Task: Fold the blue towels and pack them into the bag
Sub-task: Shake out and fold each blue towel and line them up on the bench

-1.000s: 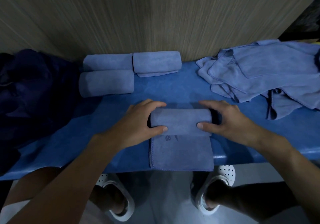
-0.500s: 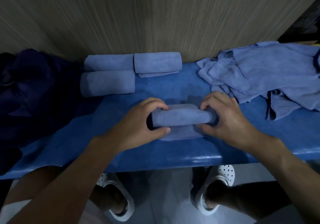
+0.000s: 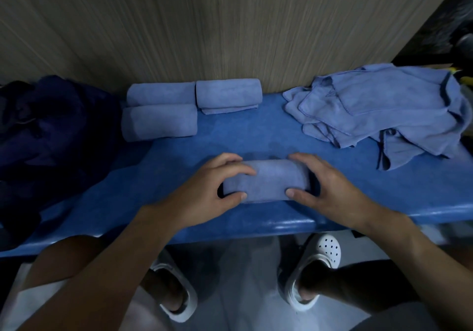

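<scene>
Blue surface [image 3: 256, 136] bore a rolled towel [image 3: 266, 180], the left hand [image 3: 210, 192] and right hand [image 3: 332, 190] each with its grip curled round one end.

A wall [image 3: 230, 23] of pale wood-grain panelling with fine vertical streaks fills the back and meets the far edge of a blue table [image 3: 256, 136]. The table's matte top runs across the view and ends in a rounded, glossier front lip that catches a little light. Below the lip lies a smooth, pale grey floor [image 3: 245, 261], faintly shiny; the light is dim throughout, and the upper right corner [image 3: 450, 18] beyond the panelling falls into near-black shadow.
</scene>
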A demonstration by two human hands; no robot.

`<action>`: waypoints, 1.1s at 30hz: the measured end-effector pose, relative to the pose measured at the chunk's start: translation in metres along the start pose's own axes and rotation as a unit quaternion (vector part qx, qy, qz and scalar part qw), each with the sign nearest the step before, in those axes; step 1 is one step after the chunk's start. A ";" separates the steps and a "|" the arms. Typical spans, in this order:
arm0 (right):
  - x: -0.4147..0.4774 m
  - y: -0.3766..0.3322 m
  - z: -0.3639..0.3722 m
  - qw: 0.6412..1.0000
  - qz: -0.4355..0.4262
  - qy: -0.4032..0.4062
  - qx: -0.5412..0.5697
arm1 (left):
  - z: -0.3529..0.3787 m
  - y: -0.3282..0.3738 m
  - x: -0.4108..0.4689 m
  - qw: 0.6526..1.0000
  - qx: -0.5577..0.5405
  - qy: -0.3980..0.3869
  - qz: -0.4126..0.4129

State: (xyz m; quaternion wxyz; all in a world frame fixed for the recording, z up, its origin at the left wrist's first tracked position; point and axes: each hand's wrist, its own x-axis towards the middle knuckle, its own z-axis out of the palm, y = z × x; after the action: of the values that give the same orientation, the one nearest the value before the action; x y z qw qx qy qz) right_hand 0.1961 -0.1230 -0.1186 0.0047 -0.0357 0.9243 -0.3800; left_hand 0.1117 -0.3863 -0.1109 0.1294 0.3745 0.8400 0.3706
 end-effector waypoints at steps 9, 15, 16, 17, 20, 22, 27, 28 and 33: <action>0.007 0.000 0.002 0.998 0.016 0.036 0.042 | -0.001 -0.002 0.004 0.999 0.022 0.015 0.018; 0.045 -0.004 0.011 0.995 0.019 0.083 0.057 | -0.017 -0.016 0.022 0.990 0.080 0.117 0.006; 0.055 -0.004 0.012 0.994 0.023 0.087 0.054 | -0.021 -0.020 0.027 0.981 0.110 0.158 0.000; 0.064 -0.005 0.014 0.994 0.023 0.091 0.048 | -0.027 -0.023 0.031 0.970 0.142 0.197 -0.011; 0.089 -0.006 0.017 0.993 0.036 0.103 0.040 | -0.043 -0.035 0.037 0.934 0.237 0.250 -0.090; 0.104 -0.006 0.017 0.990 0.053 0.116 0.056 | -0.048 -0.041 0.036 0.924 0.268 0.232 -0.145; 0.129 -0.006 0.022 0.981 0.077 0.161 0.081 | -0.044 -0.046 0.035 0.920 0.340 0.127 -0.150; 0.131 -0.007 0.024 0.979 0.079 0.178 0.062 | -0.044 -0.047 0.035 0.918 0.350 0.115 -0.148; 0.135 -0.011 0.029 0.976 0.079 0.194 0.058 | -0.045 -0.053 0.032 0.916 0.357 0.113 -0.142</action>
State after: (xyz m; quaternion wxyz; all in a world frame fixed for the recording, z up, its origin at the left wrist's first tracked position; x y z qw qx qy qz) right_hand 0.0629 -0.1607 -0.1295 -0.1426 0.1119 0.8838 -0.4313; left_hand 0.0392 -0.4097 -0.1160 -0.0574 0.2287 0.9697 0.0634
